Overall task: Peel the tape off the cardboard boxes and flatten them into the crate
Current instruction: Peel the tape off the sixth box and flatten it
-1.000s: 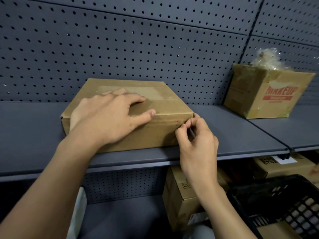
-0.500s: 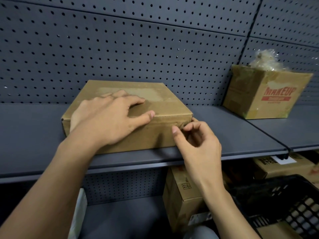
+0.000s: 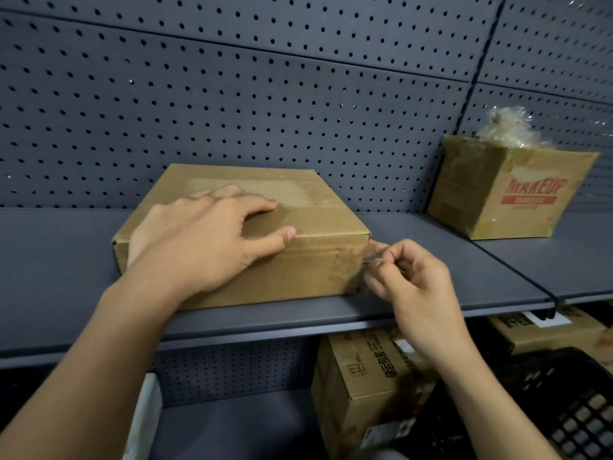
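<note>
A flat cardboard box (image 3: 325,217) sits in the middle of the frame on a grey shelf (image 3: 66,277), its back edge near the pegboard wall (image 3: 232,94). A pale patch shows along the top of the box. At its front right corner a strip of clear tape (image 3: 376,252) stands lifted off the cardboard and stretches a short way to the right. The right hand (image 3: 418,287), just beside that corner, pinches the free end of the tape between thumb and forefinger, with the other fingers curled in. The left hand (image 3: 205,240) lies palm down on the left part of the box top, fingers spread fairly wide and nearly straight, the thumb reaching over the front top edge. At the right of the frame, well apart on the same shelf level, a second box (image 3: 517,194) with red "MAKEUP" lettering stands tilted, with crumpled clear plastic (image 3: 504,127) sticking out of its top. Below the shelf, in the lower right, a printed carton (image 3: 371,376) stands beside a black crate (image 3: 570,393) with a grid wall, and another carton (image 3: 544,330) sits behind them.
</note>
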`<state>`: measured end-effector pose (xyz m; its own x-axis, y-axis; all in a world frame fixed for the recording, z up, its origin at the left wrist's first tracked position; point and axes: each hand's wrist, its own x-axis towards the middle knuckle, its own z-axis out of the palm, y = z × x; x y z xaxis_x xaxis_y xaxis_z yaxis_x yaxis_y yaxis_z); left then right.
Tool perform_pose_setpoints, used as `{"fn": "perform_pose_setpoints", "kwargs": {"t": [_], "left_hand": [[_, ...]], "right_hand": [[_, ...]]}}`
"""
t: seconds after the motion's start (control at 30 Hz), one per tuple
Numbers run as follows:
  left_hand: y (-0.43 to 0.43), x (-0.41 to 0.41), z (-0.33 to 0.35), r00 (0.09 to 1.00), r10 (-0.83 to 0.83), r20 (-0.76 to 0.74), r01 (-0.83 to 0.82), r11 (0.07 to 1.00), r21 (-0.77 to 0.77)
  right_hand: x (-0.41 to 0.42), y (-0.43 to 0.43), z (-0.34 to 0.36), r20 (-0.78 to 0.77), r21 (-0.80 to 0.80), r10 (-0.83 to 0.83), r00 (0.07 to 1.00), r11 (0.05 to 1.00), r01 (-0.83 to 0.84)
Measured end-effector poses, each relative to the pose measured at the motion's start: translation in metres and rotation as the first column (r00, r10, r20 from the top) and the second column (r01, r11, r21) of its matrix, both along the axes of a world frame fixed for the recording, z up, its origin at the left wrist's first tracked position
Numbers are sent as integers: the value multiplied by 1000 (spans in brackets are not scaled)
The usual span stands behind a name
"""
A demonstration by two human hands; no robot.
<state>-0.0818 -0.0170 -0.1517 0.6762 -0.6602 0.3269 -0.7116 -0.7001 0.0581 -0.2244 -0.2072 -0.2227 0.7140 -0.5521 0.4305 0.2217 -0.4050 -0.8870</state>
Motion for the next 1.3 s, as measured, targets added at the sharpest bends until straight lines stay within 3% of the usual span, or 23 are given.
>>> {"fn": "perform_pose_setpoints", "kwargs": {"t": [0.13,0.27,0.4,0.6,0.73,0.87,1.0,1.13,1.3], "left_hand": [[1,4,0,1000,-9,-10,9,1000,10],[2,6,-1,1000,-16,11,15,1000,20],[2,5,1,1000,-21,-5,22,999,27],[4,4,5,1000,-7,-25,9,998,62],[10,3,14,985,-18,-169,23,999,30],[13,-10,16,982,95,-162,-90,995,34],[9,-35,11,977,86,-196,-76,995,58],[15,-40,15,981,78,-177,-59,992,112],[22,-34,11,987,14,-158,3,994,106]], "right_hand": [[-4,-13,4,79,333,28,997,941,-53],[-5,-17,5,65,368,50,997,927,-71],[-13,-23,10,97,438,164,982,879,-190],[-17,-22,7,68,312,181,981,930,-193],[-18,-16,9,47,189,193,980,962,-198],[-16,0,9,2,110,310,951,945,-308],[-10,21,12,-85,-18,421,903,905,-424],[-5,28,13,-86,-46,473,877,877,-478],[-1,28,9,-37,29,517,855,856,-516]]}}
